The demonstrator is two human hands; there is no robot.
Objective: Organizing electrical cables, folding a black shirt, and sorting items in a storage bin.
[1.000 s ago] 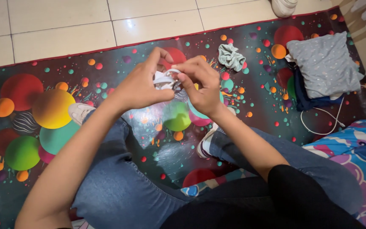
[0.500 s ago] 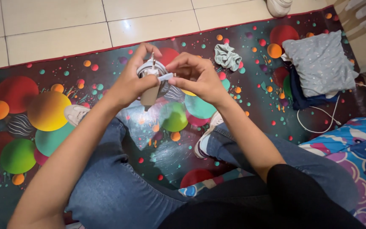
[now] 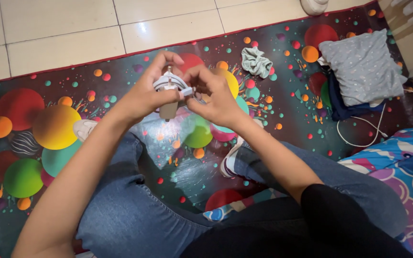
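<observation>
No packages, labels, signs or screens show (only household things).

Most of the small white charger was hidden by the left hand and the right hand. The white shoe at the far edge was cut off. The bedsheet ran off the right side.

Cream floor tiles gleam up top, a dark mat splashed with bright balls covers the floor, and a grey cushion sits right.
</observation>
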